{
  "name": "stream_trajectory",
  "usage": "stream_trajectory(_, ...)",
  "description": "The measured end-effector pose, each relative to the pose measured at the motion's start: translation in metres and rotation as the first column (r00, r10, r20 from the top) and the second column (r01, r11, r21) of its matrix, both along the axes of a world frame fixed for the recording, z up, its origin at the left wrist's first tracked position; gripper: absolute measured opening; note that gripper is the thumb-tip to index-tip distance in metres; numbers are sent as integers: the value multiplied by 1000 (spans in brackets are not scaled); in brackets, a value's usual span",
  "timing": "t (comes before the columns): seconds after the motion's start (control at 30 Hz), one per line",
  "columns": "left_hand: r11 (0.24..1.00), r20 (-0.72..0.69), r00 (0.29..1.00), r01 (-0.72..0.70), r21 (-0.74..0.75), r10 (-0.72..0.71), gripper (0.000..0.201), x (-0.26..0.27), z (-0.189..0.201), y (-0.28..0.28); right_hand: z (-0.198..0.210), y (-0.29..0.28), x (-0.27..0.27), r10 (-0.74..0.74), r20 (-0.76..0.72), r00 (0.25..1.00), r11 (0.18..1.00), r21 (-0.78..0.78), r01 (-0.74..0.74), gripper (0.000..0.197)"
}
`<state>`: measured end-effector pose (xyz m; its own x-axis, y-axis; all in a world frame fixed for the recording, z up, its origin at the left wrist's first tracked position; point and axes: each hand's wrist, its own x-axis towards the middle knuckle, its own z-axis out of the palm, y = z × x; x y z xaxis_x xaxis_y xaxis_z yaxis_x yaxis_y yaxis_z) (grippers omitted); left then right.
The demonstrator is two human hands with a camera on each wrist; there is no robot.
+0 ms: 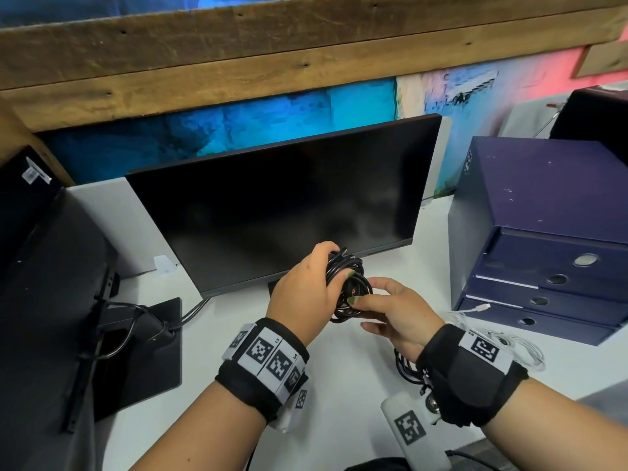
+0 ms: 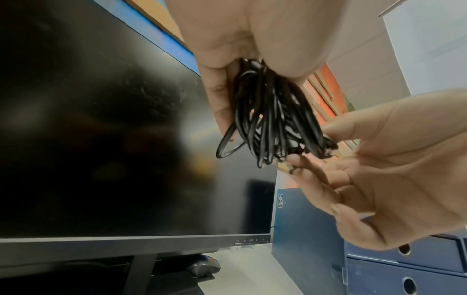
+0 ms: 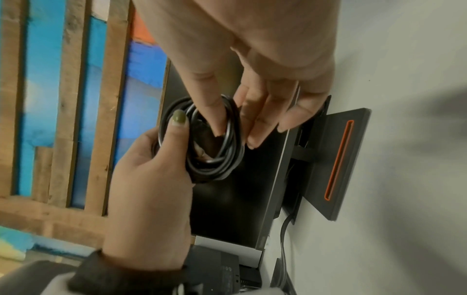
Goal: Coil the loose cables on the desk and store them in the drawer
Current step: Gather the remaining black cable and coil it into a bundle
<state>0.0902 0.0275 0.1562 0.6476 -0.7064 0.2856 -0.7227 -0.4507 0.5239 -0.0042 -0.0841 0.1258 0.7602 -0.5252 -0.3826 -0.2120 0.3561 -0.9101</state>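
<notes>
Against painted wall [image 1: 272, 113], white desk [image 1: 339, 379] with dark monitor [image 1: 289, 205], navy drawers [image 1: 550, 283]

Black cable coil [image 1: 350, 287], navy drawer box [image 1: 530, 212].

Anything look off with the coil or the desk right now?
One loop hangs out of the black cable coil that the left hand grips, away from the rest. A white cable lies in a loose tangle beside the drawer unit, not yet coiled.

Dark monitor [image 1: 289, 205] centre on stand; mouse [image 2: 202, 265] beneath it; painted wall [image 1: 272, 113], wooden planks [image 1: 238, 45] behind.
</notes>
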Motion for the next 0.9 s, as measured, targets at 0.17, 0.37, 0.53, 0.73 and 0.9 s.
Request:
stream_trajectory(0.17, 997, -95, 994, -60, -44, 56, 32, 7, -2, 3, -2, 2, -2, 15, 129, 992, 999, -50, -9, 39)
stream_trajectory(0.37, 997, -104, 994, -52, -62, 46, 24, 11, -2, 5, 0, 2, -7, 153, 206, 967, 976, -182, -116, 62)
stream_trajectory(0.53, 981, -129, 987, -113, -159, 93, 19, 13, -6, 6, 2, 4, -12, 152, 167, 974, 839, -543, -37, 45)
stream_trajectory(0.73, 968, -128, 988, -118, -223, 91, 19, 8, -6, 2, 8, 3, -9, -34, -87, 996, 553, -831, -54, 40)
stream_trajectory(0.9, 974, -182, 982, -86, -209, 47, 20, 5, -10, -1, 10, 4, -7, -83, -271, 959, 284, -929, -238, 36)
